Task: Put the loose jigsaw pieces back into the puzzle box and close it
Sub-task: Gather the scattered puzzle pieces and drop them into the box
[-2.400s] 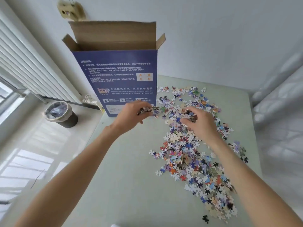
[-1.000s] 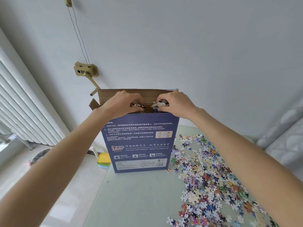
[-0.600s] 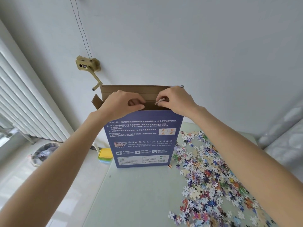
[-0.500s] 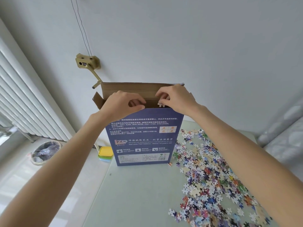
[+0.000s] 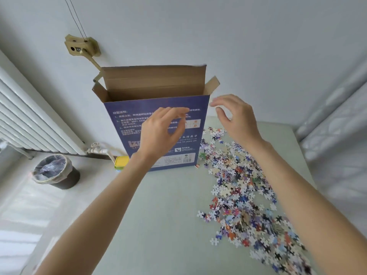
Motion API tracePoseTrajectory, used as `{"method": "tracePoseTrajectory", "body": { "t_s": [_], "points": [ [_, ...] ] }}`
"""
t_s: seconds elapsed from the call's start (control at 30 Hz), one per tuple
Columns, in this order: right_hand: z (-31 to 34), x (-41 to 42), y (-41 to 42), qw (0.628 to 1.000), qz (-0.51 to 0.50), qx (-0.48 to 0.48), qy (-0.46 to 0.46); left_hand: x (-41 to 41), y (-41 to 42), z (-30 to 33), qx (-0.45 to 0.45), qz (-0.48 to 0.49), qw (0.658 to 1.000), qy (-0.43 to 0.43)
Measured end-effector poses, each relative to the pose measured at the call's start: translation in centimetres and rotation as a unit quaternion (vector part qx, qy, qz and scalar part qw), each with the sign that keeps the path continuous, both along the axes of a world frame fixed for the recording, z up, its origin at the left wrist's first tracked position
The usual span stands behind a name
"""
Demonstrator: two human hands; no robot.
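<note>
Setting: a room in a home, most likely a bedroom. A white panel radiator [image 5: 29,124] is fixed along the left wall, with its valve and pipe [image 5: 97,149] seen beyond the tabletop's far left corner. A small dark waste bin [image 5: 56,171] lined with a plastic bag is stood on the pale floor beside it. A quilted white mattress [image 5: 335,139] is seen past the right edge of the pale green tabletop [image 5: 162,215]. Plain white walls are lit by daylight.
</note>
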State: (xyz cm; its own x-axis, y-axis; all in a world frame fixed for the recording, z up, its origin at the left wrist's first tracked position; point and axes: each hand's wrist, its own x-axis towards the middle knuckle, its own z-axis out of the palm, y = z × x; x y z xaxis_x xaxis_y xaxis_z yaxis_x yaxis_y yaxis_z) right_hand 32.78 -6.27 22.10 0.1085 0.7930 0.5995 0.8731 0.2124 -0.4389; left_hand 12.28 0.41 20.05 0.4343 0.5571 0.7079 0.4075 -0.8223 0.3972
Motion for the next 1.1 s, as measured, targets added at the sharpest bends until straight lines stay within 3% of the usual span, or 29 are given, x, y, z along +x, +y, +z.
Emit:
{"method": "tracePoseTrajectory", "body": {
  "t_s": [0.1,0.2,0.27,0.37,0.43,0.57,0.73,0.87,1.1],
  "points": [
    [-3.9,1.6,-4.8,0.997,-0.027,-0.057,0.053,2.0,-3.0,-3.6,-0.075,-0.019,0.997,0.02],
    [-9.9,3.5,-10.1,0.975,-0.073,-0.193,0.081,4.5,-6.1,-8.7,-0.202,-0.044,0.973,0.101],
    [-13.9,4.8,-13.3,0.946,-0.095,-0.297,0.093,6.1,-7.6,-12.4,-0.29,-0.041,0.932,0.215],
    [-18.7,6.4,-16.9,0.878,-0.114,-0.454,0.096,8.1,-9.3,-17.6,-0.384,-0.027,0.822,0.419],
    [-21.2,7.0,-18.7,0.829,-0.124,-0.537,0.095,9.0,-10.6,-20.2,-0.418,-0.033,0.772,0.478],
    [-24.8,6.5,-20.3,0.765,-0.138,-0.625,0.068,11.0,-12.4,-22.9,-0.43,-0.051,0.747,0.504],
    [-26.6,4.2,-18.7,0.769,-0.152,-0.621,-0.004,13.4,-12.1,-24.0,-0.393,-0.079,0.755,0.52],
    [-27.2,4.0,-17.5,0.813,-0.157,-0.56,-0.029,14.2,-11.4,-24.6,-0.352,-0.099,0.77,0.523],
    [-27.5,6.2,-16.6,0.857,-0.154,-0.482,0.095,14.8,-12.6,-25.0,-0.304,-0.115,0.777,0.539]
  ]
}}
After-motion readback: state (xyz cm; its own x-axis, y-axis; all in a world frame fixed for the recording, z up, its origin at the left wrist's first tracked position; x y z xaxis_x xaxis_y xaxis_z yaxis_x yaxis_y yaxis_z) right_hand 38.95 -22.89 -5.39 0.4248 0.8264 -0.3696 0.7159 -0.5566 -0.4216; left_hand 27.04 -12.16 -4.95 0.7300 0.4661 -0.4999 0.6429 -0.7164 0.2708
